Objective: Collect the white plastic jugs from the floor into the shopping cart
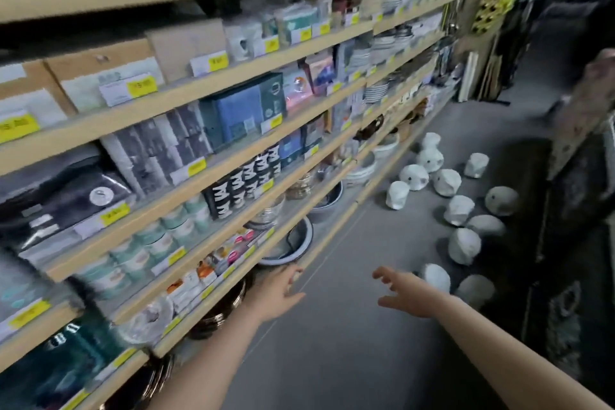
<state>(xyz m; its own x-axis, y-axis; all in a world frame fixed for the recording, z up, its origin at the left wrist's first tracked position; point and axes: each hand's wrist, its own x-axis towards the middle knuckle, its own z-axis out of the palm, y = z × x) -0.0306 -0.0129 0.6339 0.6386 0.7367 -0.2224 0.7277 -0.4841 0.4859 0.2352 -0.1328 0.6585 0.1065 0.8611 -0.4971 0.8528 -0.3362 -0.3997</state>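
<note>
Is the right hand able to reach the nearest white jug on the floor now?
Probably yes. The right hand is open and holds nothing, the nearest jug lies just beyond its fingers, and nothing stands between them.

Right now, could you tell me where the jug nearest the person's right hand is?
In the head view, that white jug lies on the grey floor just beyond the right hand, with another jug to its right.

Long wooden shelving [233,130] stocked with boxed housewares lines a grey floor [332,343].
</note>
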